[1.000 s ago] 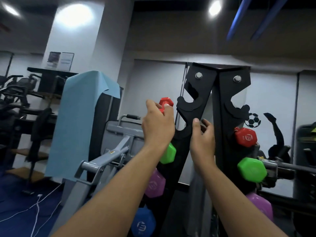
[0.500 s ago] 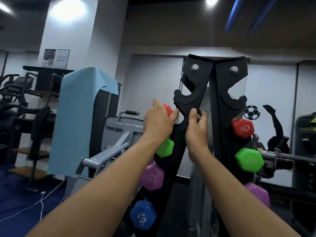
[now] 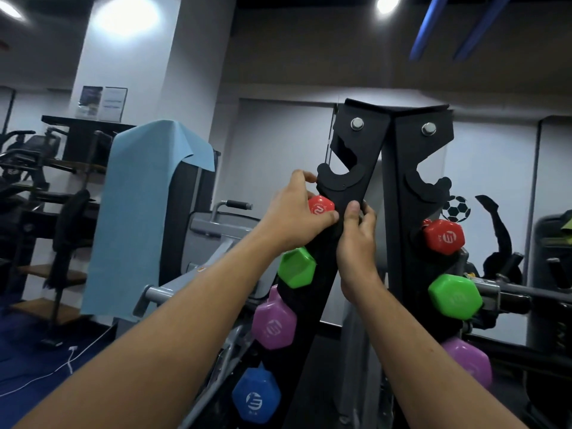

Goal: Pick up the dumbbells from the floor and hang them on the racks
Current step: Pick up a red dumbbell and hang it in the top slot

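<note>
A black upright dumbbell rack [image 3: 365, 144] stands in front of me, its top hooks bare. My left hand [image 3: 294, 212] grips the head of a red dumbbell [image 3: 321, 205] at the rack's left plate, just under the top hook. My right hand [image 3: 356, 243] holds the same dumbbell behind the plate's edge; its handle is hidden. Below hang a green [image 3: 297, 267], a purple [image 3: 274, 326] and a blue dumbbell [image 3: 257, 396]. On the right plate sit a red [image 3: 444, 236], a green [image 3: 455, 300] and a purple dumbbell [image 3: 467, 363].
A grey weight machine [image 3: 185, 286] draped with a light blue cloth [image 3: 139, 218] stands left of the rack. A white cable [image 3: 46, 374] lies on the blue floor. More gym machines stand far left and right.
Both hands have lowered the red dumbbell from beside the top hook down to the slot above the green one. The left hand now covers less of its red head.
</note>
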{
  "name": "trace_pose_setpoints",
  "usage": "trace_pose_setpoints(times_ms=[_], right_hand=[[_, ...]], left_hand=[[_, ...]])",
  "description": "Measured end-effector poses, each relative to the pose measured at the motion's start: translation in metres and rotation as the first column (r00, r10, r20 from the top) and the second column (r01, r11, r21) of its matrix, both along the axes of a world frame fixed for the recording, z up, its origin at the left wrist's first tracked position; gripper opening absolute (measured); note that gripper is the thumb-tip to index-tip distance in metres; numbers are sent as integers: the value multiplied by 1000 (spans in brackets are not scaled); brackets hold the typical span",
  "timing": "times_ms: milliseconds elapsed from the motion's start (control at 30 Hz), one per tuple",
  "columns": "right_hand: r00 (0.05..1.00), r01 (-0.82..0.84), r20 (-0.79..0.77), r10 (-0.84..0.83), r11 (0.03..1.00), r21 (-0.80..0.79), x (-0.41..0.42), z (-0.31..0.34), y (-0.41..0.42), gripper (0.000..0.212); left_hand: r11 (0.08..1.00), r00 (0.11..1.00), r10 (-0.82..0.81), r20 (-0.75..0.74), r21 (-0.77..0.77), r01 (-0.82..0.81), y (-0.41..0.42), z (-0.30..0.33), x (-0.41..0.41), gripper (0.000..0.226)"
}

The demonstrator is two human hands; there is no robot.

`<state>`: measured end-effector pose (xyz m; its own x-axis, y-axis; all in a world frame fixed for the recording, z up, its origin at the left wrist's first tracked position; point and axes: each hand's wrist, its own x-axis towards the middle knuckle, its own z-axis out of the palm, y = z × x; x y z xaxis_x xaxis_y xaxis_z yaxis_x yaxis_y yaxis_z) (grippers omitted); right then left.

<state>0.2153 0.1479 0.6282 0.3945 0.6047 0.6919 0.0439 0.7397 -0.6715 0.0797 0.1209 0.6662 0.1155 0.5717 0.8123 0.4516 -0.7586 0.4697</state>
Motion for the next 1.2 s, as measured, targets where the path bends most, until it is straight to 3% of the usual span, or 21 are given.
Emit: trace_pose_setpoints(times_ms=[100, 533, 700, 833, 1100, 1200], right_hand=[[1000, -3, 21, 3, 1000, -15, -1, -2, -2, 50], [983, 28, 180, -26, 1000, -11, 5, -26, -36, 52], [984, -6, 181, 0, 999, 31, -1, -52, -63, 43], [977, 16, 212, -27, 998, 54, -8, -91, -87, 39], [968, 103, 227, -106, 994, 24, -5, -177, -109, 42], [966, 120, 230, -120, 993, 12, -10, -221, -127, 33]], left_hand=[[996, 998, 69, -3, 57, -69, 2, -6, 3, 76], [991, 993, 70, 91, 109, -80, -14, -58, 10, 90], [968, 986, 52, 155, 233, -88, -51, -89, 9, 75], [974, 983, -2, 185, 225, -41, -70, -134, 7, 66], [963, 988, 26, 154, 262, -66, -97, -231, -15, 45], [961, 992, 50, 117, 265, -80, -113, -278, -22, 36]])
